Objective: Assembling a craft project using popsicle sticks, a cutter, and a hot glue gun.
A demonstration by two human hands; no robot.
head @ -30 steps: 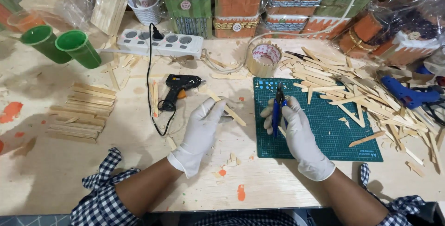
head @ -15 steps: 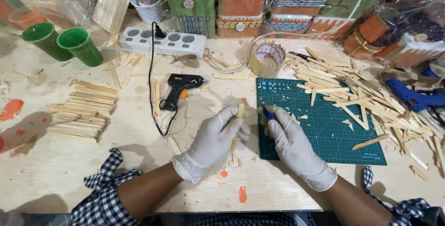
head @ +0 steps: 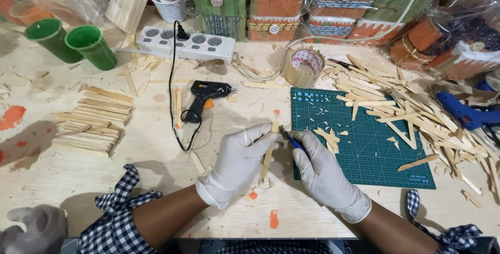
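Both my hands wear white gloves. My left hand (head: 237,157) holds a thin wooden stick (head: 269,152) upright and slightly tilted, just left of the green cutting mat (head: 364,144). My right hand (head: 323,168) grips a blue-handled cutting tool (head: 291,139) whose tip sits against the upper part of the stick. Small wood chips lie under the hands and on the mat.
A black glue gun (head: 205,97) with its cord lies left of the mat. Stacked sticks (head: 91,124) sit at left, a loose stick pile (head: 416,108) at right. Two green cups (head: 78,40), a white power strip (head: 185,43), a tape roll (head: 304,66) and decorated boxes (head: 276,4) line the back.
My hands have come together left of the mat. The left hand brought a stick upright and the right hand moved the cutting tool off the mat to the stick.
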